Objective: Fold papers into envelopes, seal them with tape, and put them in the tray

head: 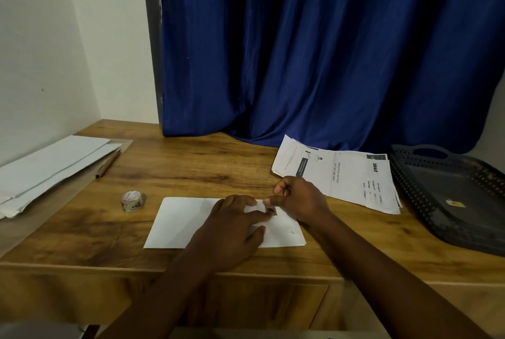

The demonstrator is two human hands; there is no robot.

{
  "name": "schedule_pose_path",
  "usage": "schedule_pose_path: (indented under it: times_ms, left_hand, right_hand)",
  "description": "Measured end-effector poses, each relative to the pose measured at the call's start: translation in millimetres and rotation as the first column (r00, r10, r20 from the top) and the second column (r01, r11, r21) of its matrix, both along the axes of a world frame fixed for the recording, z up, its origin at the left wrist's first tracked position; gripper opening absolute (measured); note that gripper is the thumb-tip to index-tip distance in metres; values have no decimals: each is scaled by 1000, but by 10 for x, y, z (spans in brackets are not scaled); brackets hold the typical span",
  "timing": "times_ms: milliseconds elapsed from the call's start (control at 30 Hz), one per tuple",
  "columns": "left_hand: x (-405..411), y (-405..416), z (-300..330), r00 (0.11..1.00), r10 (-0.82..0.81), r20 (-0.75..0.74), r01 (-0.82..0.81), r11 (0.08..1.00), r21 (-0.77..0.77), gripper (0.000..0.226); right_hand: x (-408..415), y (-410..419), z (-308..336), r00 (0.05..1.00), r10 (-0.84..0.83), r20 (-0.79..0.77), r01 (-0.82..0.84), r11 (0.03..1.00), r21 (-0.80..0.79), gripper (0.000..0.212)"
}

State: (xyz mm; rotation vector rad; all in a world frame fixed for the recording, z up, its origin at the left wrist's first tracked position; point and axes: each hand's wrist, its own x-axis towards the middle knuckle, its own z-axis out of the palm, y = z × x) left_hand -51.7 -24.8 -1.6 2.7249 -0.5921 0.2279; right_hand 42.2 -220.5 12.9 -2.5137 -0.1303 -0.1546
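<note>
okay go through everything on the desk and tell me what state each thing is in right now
Folded paper: flat on the desk, under both hands.
Tape piece: being pressed onto the fold.
Left hand: fingers flat, pressing the paper.
Right hand: thumb on the tape.
Tape roll: standing free, untouched.
Tray: no envelopes inside.
Printed sheets: loosely stacked, unfolded.

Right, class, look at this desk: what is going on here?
A person is sealing a folded white paper on the wooden desk. The left hand lies flat on it, while the right hand presses a small piece of tape onto the fold. The tape roll sits to the left, printed sheets and a dark tray to the right.
</note>
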Motion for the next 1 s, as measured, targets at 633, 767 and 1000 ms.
schedule_pose_path:
  times_ms: [633,767,1000]
  left_hand:
    - [-40,-21,10,1000,12,15,-12,999,-42,43]
    - [-29,-28,2,1000,15,26,-14,999,-40,44]
    - [-18,-28,-34,998,5,65,-1,998,-64,43]
  right_hand:
    - [-118,-19,-33,997,-5,71,5,1000,0,42]
    - [-197,-138,-56,995,88,48,-91,993,69,52]
    - [-244,-176,-53,988,146,51,-150,986,78,56]
